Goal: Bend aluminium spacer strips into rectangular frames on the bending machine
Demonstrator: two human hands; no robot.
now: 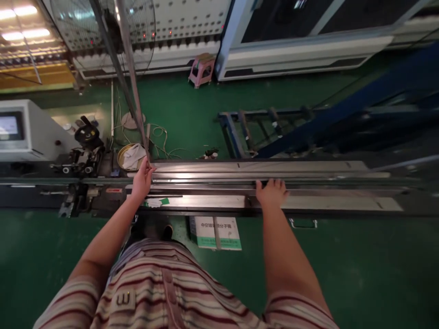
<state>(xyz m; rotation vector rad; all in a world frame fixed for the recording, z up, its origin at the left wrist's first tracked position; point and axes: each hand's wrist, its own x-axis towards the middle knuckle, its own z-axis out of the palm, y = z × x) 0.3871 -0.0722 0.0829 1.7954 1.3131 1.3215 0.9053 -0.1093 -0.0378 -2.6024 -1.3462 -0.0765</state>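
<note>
My left hand is closed around the lower end of long thin metal strips that rise steeply, leaning up and to the left out of view. My right hand lies palm down across narrow metal rails of a long bench, thumb and fingers apart. Whether its fingertips press on a loose strip there cannot be seen. Just right of my left hand, a scrap with green tape lies on the bench.
To the left stand a clamp mechanism and a machine with a screen. Behind the bench are a round tub with a white cloth, a pink stool and a blue frame. A cardboard box sits below the near edge.
</note>
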